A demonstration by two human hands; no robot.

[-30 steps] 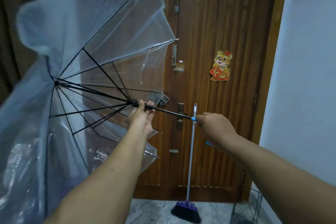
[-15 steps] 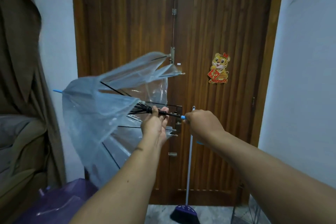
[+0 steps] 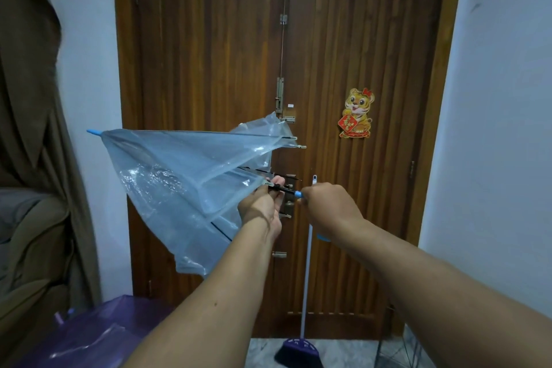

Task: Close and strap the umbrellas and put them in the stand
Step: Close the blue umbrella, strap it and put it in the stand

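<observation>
A clear plastic umbrella (image 3: pixel 185 185) with black ribs is held sideways in front of me, its blue tip pointing left. Its canopy is mostly folded in but still loose and baggy. My left hand (image 3: pixel 263 206) grips the black runner on the shaft, close to the handle. My right hand (image 3: pixel 330 209) holds the blue handle, whose curved end shows below my wrist. A dark wire stand (image 3: pixel 397 352) shows at the bottom right corner, by the wall.
A closed wooden double door (image 3: pixel 209 69) is straight ahead with a tiger sticker (image 3: pixel 357 113). A broom (image 3: pixel 304 293) leans on it, its purple head on the floor. A purple umbrella (image 3: pixel 98 334) lies open at bottom left, beside a brown curtain (image 3: pixel 38 143) and a sofa.
The canopy has collapsed from wide open to nearly folded. My left hand slid the runner along the shaft toward the handle, and my two hands have come close together.
</observation>
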